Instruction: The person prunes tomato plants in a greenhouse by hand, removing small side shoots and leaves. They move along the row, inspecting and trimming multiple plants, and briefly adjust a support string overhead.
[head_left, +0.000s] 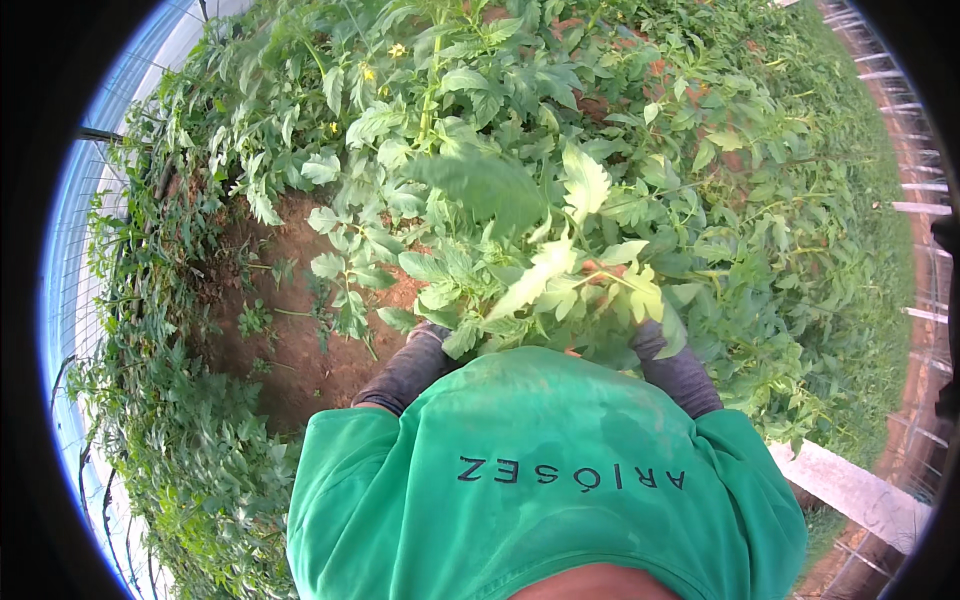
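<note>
Both my forearms, in dark grey sleeves, reach into a leafy tomato plant (442, 277) in front of my chest. Leaves cover most of my left hand (433, 330); only the area by its wrist shows, beside bare soil. Among pale, sunlit tomato leaves (551, 274), a small patch that looks like part of my right hand (604, 271) is visible. Whether either hand grips a stem is hidden by the foliage. A large leaf (487, 187) above my hands is blurred. Upright behind it stands a thick green tomato stem (431, 97).
Brown soil (300, 345) with scattered cut or fallen greenery lies to the left. Small yellow flowers (396, 51) show at the top. Dense plants (810, 247) fill the right side. A white slab or beam (855, 491) lies at lower right. Plastic sheeting (75, 247) borders the far left.
</note>
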